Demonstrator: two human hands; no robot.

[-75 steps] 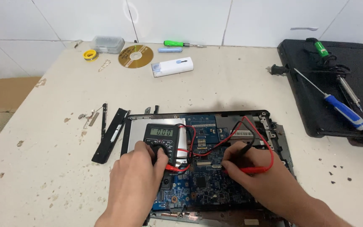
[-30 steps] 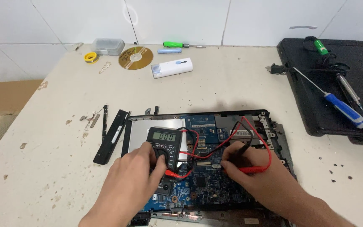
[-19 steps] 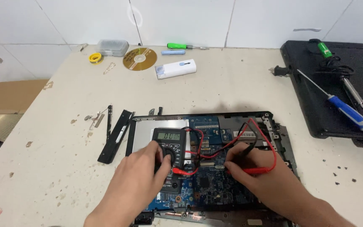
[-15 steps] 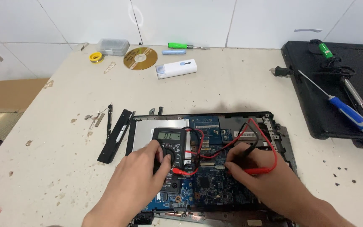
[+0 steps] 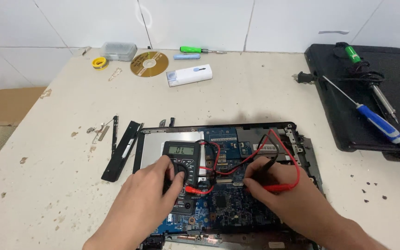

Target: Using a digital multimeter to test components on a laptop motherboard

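Electronics repair bench in a small workshop. A stained, paint-flecked worktable (image 5: 265,92) against a white tiled wall (image 5: 200,18) carries an opened laptop with bare blue circuit board (image 5: 228,203) beneath the hands and a digital multimeter (image 5: 182,157) on it. Beyond lie a disc (image 5: 149,64) and green screwdriver (image 5: 200,49); to the right, a soldering iron (image 5: 378,95) and blue-handled screwdriver (image 5: 371,119) rest on a closed black laptop (image 5: 343,115).

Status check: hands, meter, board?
Left hand on multimeter dial. Right hand holding both probes to circuit board. Leads loop clear; nothing blocking.
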